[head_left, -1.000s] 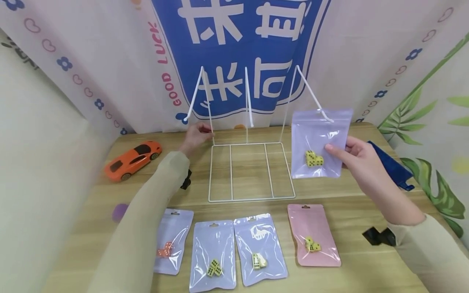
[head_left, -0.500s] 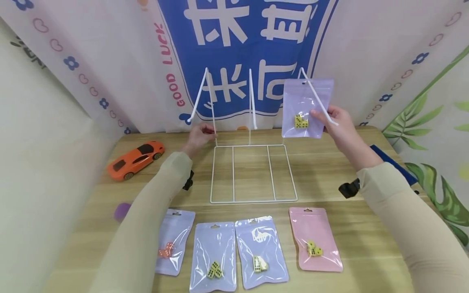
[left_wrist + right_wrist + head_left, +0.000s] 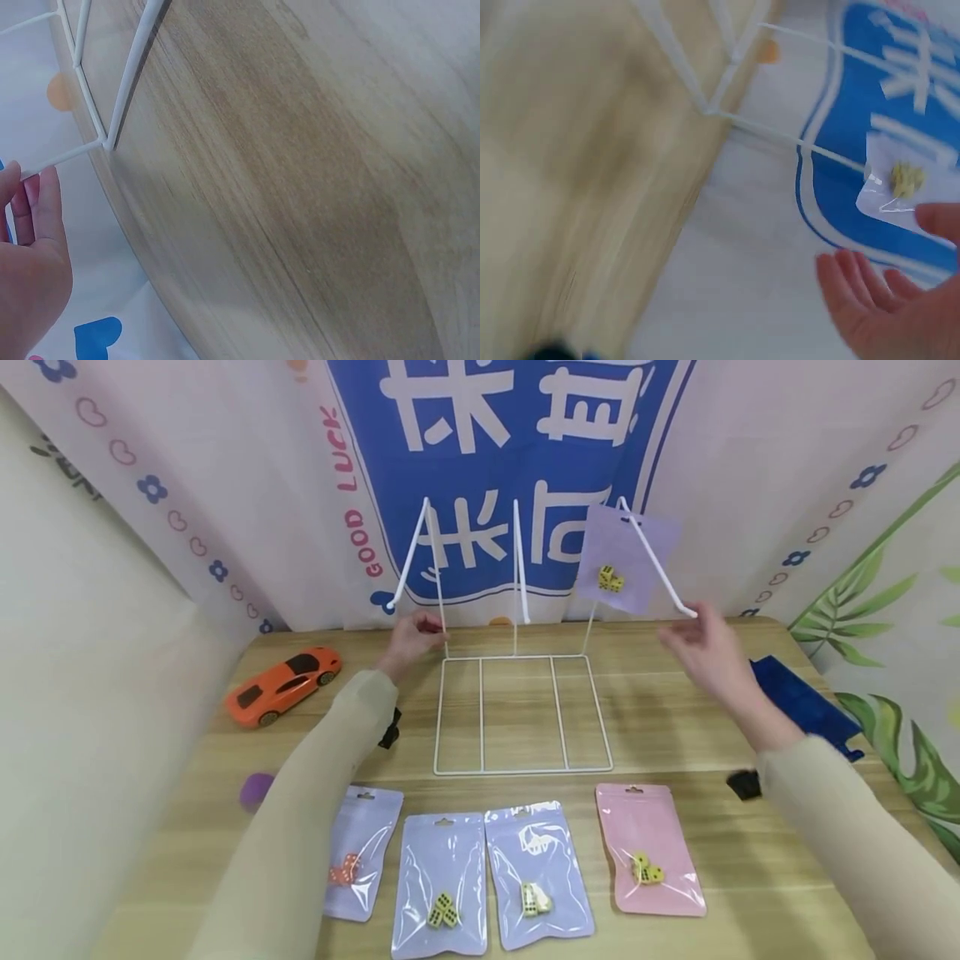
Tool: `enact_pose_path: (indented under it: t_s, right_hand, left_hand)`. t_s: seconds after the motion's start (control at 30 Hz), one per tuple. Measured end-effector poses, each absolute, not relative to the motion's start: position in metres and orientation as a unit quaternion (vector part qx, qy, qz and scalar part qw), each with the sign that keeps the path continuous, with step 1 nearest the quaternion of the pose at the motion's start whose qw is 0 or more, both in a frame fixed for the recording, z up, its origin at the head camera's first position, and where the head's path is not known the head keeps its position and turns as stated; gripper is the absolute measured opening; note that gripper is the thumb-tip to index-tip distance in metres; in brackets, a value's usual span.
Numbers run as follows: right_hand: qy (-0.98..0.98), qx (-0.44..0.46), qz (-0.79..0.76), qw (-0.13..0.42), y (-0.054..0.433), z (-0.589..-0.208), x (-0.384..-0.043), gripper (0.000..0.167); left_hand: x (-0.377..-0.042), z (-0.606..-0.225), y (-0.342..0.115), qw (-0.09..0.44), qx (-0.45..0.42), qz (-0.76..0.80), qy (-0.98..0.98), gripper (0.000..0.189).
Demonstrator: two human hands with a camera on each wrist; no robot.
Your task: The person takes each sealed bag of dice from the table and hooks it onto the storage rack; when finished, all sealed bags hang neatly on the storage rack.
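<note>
A white wire display rack stands on the table with three slanting hooks. My left hand pinches its left upright low down; the left wrist view shows the thumb and fingers around the rod. From the rack's right hook hangs a lilac zip bag with yellow dice in it, swung at a tilt. My right hand is just below that hook's front end, fingers loosely extended and holding nothing. In the right wrist view the hand is apart from the bag.
Along the front lie a bag with orange dice, two lilac bags and a pink bag, those three with yellow dice. An orange toy car and a purple ball are left; a blue object lies right.
My right hand has moved the lilac bag back along the right hook, let go of it and drawn away toward the hook's front end. My left hand keeps its place on the upright.
</note>
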State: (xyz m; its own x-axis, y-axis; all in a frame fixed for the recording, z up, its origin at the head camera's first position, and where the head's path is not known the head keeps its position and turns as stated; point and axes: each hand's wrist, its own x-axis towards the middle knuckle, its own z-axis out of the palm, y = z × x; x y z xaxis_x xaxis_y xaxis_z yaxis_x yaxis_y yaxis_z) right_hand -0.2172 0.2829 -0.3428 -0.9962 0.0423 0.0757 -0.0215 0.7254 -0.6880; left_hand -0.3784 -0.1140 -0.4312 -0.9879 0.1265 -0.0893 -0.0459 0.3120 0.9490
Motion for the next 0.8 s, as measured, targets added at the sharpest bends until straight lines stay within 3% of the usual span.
enact_pose_path:
  t_s: [0.13,0.2,0.27,0.4,0.5,0.8]
  right_hand:
    - [-0.979,0.018,0.183,-0.089,0.282,-0.365,-0.155,0.048]
    - [-0.975,0.009,0.138,-0.174,0.279,-0.379,-0.128,0.058]
    - [-0.967,-0.01,0.134,-0.216,0.273,-0.396,-0.106,0.071]
    - [-0.968,-0.024,0.149,-0.2,0.261,-0.423,-0.078,0.108]
    - [-0.971,-0.028,0.153,-0.182,0.253,-0.434,-0.068,0.125]
    - [-0.951,-0.018,0.264,-0.158,0.271,-0.446,-0.06,0.137]
  left_hand:
    - [-0.379,-0.432,-0.113,0.075,0.028,0.586,0.806,0.021]
    - [-0.379,-0.433,-0.114,0.077,0.024,0.586,0.806,0.019]
    - [-0.379,-0.434,-0.114,0.08,0.019,0.584,0.808,0.018]
    - [-0.378,-0.436,-0.115,0.085,0.015,0.579,0.811,0.019]
    - [-0.379,-0.436,-0.115,0.084,0.021,0.577,0.812,0.021]
    - [-0.381,-0.433,-0.111,0.078,0.022,0.571,0.817,0.018]
